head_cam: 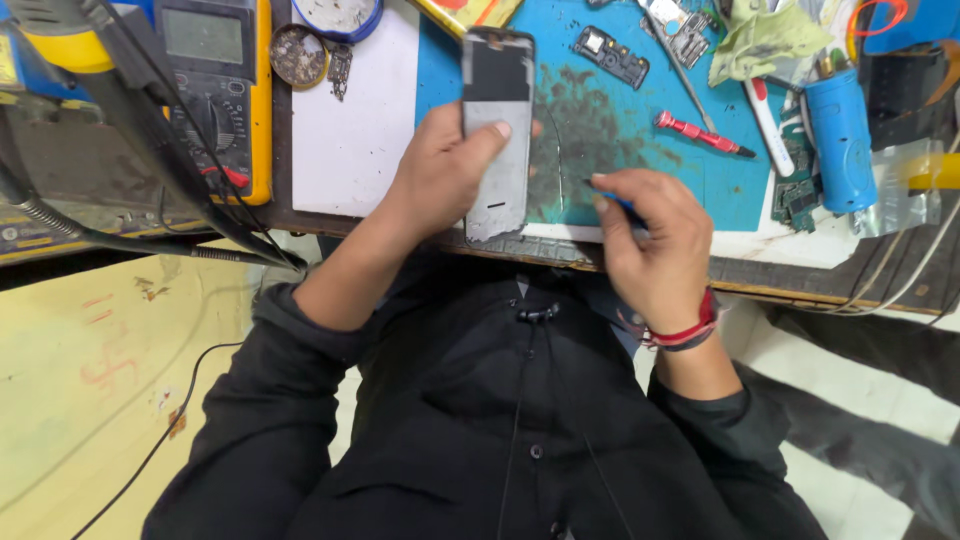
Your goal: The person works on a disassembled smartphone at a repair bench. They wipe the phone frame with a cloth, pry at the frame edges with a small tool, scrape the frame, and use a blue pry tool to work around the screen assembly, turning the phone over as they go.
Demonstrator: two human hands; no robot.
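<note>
My left hand (440, 175) grips a grey phone frame (497, 130) with a dark empty window at its top, holding it over the near edge of the workbench. My right hand (650, 235) pinches a thin blue tool (612, 196) whose tip points toward the phone frame, a short way to its right. A blue work mat (640, 150), stained dark in the middle, lies under both. A red-handled screwdriver (700, 134) rests on the mat beyond my right hand. A small black phone part (611, 56) lies further back.
A yellow multimeter (215, 90) with probe leads stands at the left. A white pad (350, 130) lies beside it. A blue cylinder (840, 135), green circuit boards (795, 195), a cloth (765, 40) and cables crowd the right end. My lap is below the bench edge.
</note>
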